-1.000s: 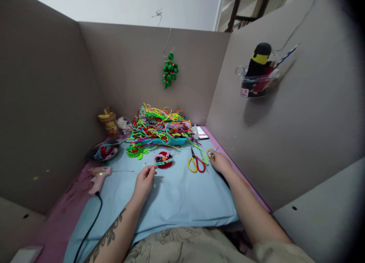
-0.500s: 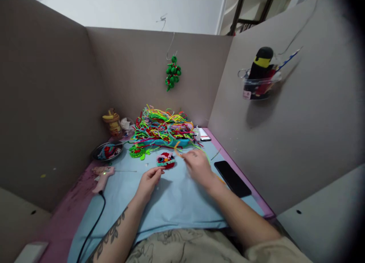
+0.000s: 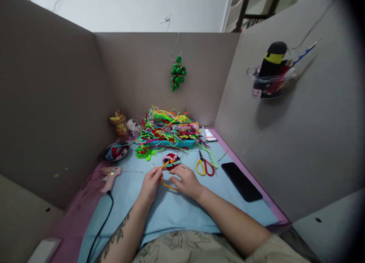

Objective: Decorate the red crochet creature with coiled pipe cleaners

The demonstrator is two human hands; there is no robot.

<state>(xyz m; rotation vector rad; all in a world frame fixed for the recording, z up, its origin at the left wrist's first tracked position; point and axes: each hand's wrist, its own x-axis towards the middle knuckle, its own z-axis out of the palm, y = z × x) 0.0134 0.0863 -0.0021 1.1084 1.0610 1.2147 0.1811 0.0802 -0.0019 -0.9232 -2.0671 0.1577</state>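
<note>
My left hand [image 3: 151,182] pinches an orange pipe cleaner [image 3: 170,187] between thumb and fingertips. One short end sticks up above the pinch; a longer part bends down to the right, under my right hand [image 3: 186,182]. That hand is beside it, thumb and fingers apart, with nothing visibly gripped. Just beyond both hands lies a small red fuzzy figure [image 3: 174,157] with pink and mint trim, its near edge partly hidden by the fingers. Scissors [image 3: 203,161] with one yellow and one red handle rest right of my right hand.
Behind, a blue tray [image 3: 185,143] overflows with colourful pipe cleaners. A green fuzzy figure [image 3: 143,152], a dark bowl [image 3: 103,153] and a pink glue gun [image 3: 110,178] with its cord lie left. A black phone [image 3: 242,181] lies right. Grey partitions [image 3: 159,50] enclose the table.
My right hand has brought the orange pipe cleaner left to my left hand, which now pinches it; the right fingers have parted. The scissors have come into sight. The view has shifted slightly.
</note>
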